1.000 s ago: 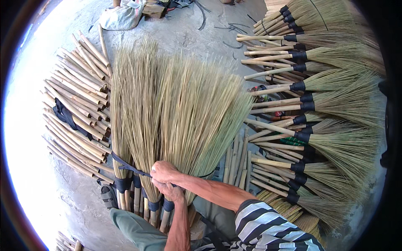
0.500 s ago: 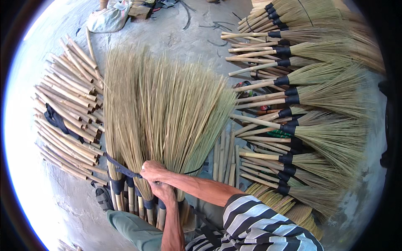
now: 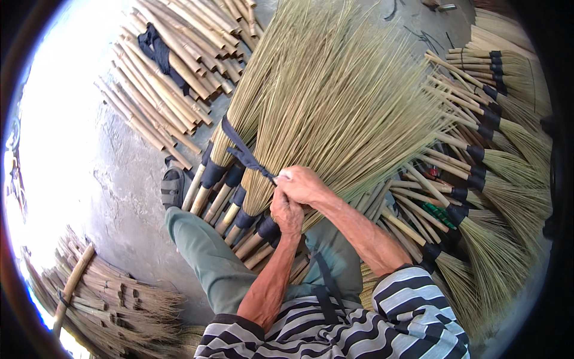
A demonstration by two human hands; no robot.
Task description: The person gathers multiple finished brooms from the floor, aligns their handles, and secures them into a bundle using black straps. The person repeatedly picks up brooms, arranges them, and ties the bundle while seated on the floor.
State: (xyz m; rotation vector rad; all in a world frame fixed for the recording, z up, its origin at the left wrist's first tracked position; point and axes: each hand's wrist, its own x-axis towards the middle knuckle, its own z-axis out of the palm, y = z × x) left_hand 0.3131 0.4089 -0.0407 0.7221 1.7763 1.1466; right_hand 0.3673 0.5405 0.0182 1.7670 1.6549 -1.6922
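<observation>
A wide bundle of grass brooms (image 3: 341, 102) stands fanned out in front of me, bristles up. Its bamboo handles, wrapped in dark bands, point down between my legs. A dark cloth strip (image 3: 244, 154) runs around the bristles above the bands and leads to my hands. My left hand (image 3: 288, 212) is closed at the end of the strip, its thumb side up. Pressed against it from above is my right hand (image 3: 304, 183), also closed on the strip. The strip's end inside the fingers is hidden. Both hands touch the front of the bristles.
Cut bamboo poles (image 3: 173, 78) lie in rows at the far left, a dark cloth (image 3: 156, 51) across them. Finished brooms (image 3: 478, 167) are piled along the right. Bundled stalks (image 3: 113, 299) lie at the lower left. A sandal (image 3: 173, 186) shows beside my knee.
The view has swung left and down, so the bundle looks tilted and sits farther right. Both hands stay together, closed on the strip.
</observation>
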